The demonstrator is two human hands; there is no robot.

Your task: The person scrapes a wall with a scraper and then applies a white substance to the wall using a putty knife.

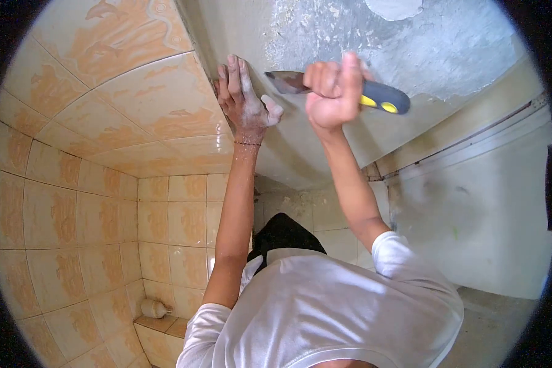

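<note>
My right hand [332, 92] is wrapped round a putty knife [383, 98] with a dark grey and yellow handle. Its metal blade points left, close to the painted wall [300, 135]; whether the edge touches the surface I cannot tell. My left hand [245, 101] lies flat with fingers stretched out, at the border between the painted wall and the tiles. White dust coats its thumb and fingers. Above both hands is a rough, scraped patch [325, 37] where paint has come off in flakes.
Orange patterned tiles [159, 116] cover the left side. A pale door [472, 214] with its frame stands at the right. On a tiled ledge [156, 324] at the lower left lies a whitish container [154, 308].
</note>
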